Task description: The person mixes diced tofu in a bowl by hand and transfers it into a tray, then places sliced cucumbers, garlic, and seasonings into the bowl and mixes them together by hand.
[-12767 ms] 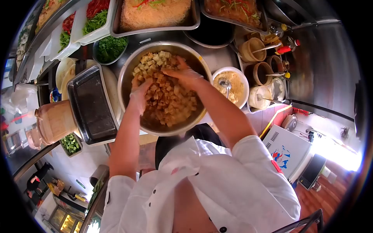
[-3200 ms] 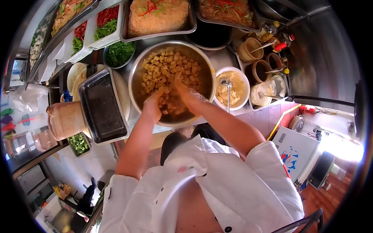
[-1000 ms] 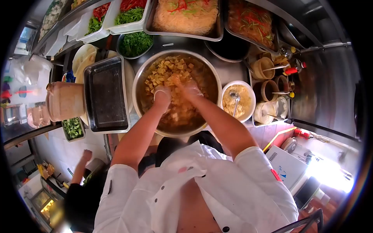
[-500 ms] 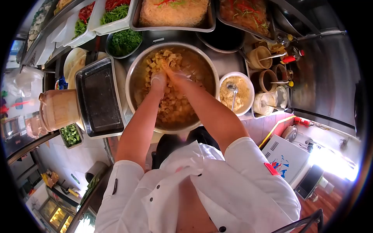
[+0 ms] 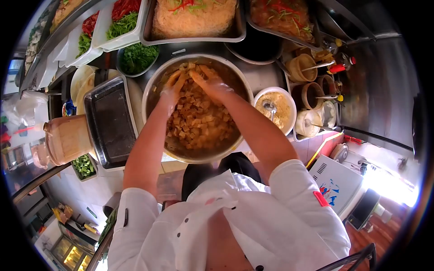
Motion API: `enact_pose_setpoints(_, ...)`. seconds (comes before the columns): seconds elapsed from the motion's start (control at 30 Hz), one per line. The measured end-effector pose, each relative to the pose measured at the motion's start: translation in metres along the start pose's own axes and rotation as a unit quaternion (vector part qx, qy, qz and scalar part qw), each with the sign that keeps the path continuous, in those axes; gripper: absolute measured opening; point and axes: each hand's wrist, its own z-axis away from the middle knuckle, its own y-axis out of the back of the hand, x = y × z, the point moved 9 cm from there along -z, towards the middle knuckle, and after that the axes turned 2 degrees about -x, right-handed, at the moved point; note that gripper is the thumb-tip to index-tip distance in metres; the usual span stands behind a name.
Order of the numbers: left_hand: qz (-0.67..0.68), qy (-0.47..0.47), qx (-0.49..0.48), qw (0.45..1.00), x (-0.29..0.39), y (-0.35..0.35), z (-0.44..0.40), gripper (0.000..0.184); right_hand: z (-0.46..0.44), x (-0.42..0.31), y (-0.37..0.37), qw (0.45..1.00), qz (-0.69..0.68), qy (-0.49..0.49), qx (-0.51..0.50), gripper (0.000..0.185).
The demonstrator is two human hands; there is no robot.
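Observation:
A wide steel bowl (image 5: 246, 131) on the counter holds many tan food cubes (image 5: 199, 117) in a brownish liquid. Both my hands wear thin clear gloves and lie among the cubes toward the bowl's far side. My left hand (image 5: 173, 86) is on the left, its fingers stretched forward and apart. Angled in from the right, my right hand (image 5: 211, 85) has its fingers spread too. Their fingertips nearly meet at the far rim, partly sunk among the cubes. Neither hand visibly grips anything.
To the right stands a white bowl (image 5: 292, 110) of pale crumbly food with a ladle (image 5: 269, 106). A dark rectangular tray (image 5: 110, 122) sits left. Behind are a bowl of chopped greens (image 5: 138, 58), a tray of noodles (image 5: 194, 20) and a dark pot (image 5: 255, 47). Seasoning tubs (image 5: 312, 95) line the right.
My hands, earlier close together mid-bowl, have moved apart and toward the far rim. The cubes now lie heaped through the middle. The bowl sits slightly nearer in view.

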Motion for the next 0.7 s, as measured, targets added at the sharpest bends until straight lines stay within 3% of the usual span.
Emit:
enact_pose_setpoints(0.03, -0.033, -0.003, 0.028, 0.999, 0.009, -0.015, 0.002, 0.049, 0.006, 0.002, 0.006, 0.965, -0.235, -0.118, 0.01, 0.086)
enact_pose_setpoints(0.07, -0.032, 0.001, 0.03, 0.999, 0.0, -0.016, -0.018, 0.049, 0.005, -0.004, 0.009, 0.965, -0.235, -0.12, 0.005, 0.086)
enact_pose_setpoints(0.13, -0.212, 0.089, -0.006, 0.973, -0.045, -0.02, -0.065, 0.044, 0.002, -0.001, -0.005, 0.946, -0.237, -0.195, -0.107, 0.109)
enact_pose_setpoints(0.17, -0.528, -0.003, -0.052, 0.848, -0.035, -0.036, -0.065, 0.043, -0.016, 0.01, -0.016, 0.941, -0.289, -0.167, -0.056, 0.1)
enact_pose_setpoints(0.2, -0.781, -0.108, -0.025, 0.614, -0.024, -0.051, -0.062, 0.042, -0.03, 0.02, -0.031, 0.941, -0.288, -0.167, -0.057, 0.1)
enact_pose_setpoints(0.23, -0.881, -0.05, -0.12, 0.455, -0.029, -0.061, -0.06, 0.043, -0.042, 0.03, -0.036, 0.944, -0.281, -0.173, -0.012, 0.091)
enact_pose_setpoints(0.3, -0.939, 0.011, -0.209, 0.273, -0.026, -0.058, -0.051, 0.043, -0.066, 0.055, -0.047, 0.944, -0.275, -0.179, 0.034, 0.083)
enact_pose_setpoints(0.33, -0.927, 0.026, -0.225, 0.3, -0.022, -0.056, -0.047, 0.045, -0.083, 0.054, -0.048, 0.991, -0.095, -0.086, 0.03, 0.071)
enact_pose_setpoints(0.37, -0.912, 0.043, -0.241, 0.328, -0.022, -0.052, -0.042, 0.047, -0.086, 0.044, -0.052, 0.996, 0.089, 0.01, 0.024, 0.066)
enact_pose_setpoints(0.4, -0.913, 0.044, -0.24, 0.327, -0.047, -0.023, -0.051, 0.047, -0.078, 0.043, -0.047, 0.996, 0.088, 0.01, 0.025, 0.066)
enact_pose_setpoints(0.43, -0.867, 0.044, -0.186, 0.46, -0.037, -0.01, -0.049, 0.048, -0.062, 0.053, -0.038, 0.996, 0.045, -0.074, -0.007, 0.07)
enact_pose_setpoints(0.47, -0.698, 0.067, -0.102, 0.705, -0.018, 0.004, -0.032, 0.051, -0.033, 0.039, -0.02, 0.996, 0.06, -0.066, -0.014, 0.076)
enact_pose_setpoints(0.5, -0.526, 0.091, -0.05, 0.844, -0.015, 0.017, -0.013, 0.055, -0.002, 0.024, -0.002, 0.995, 0.075, -0.057, -0.021, 0.082)
enact_pose_setpoints(0.53, -0.412, 0.107, -0.02, 0.905, -0.018, 0.026, 0.01, 0.059, 0.029, 0.009, 0.017, 0.994, 0.09, -0.048, -0.028, 0.088)
enact_pose_setpoints(0.63, -0.077, 0.177, -0.004, 0.981, -0.053, 0.014, 0.057, 0.075, 0.037, 0.023, -0.04, 0.987, 0.13, 0.012, -0.098, 0.098)
enact_pose_setpoints(0.67, 0.153, 0.116, -0.027, 0.981, -0.059, 0.004, 0.054, 0.073, 0.035, 0.022, -0.057, 0.995, 0.069, 0.028, -0.062, 0.102)
enact_pose_setpoints(0.7, 0.153, 0.115, -0.031, 0.981, -0.063, -0.01, 0.049, 0.073, 0.032, 0.019, -0.069, 0.999, 0.01, 0.045, -0.023, 0.107)
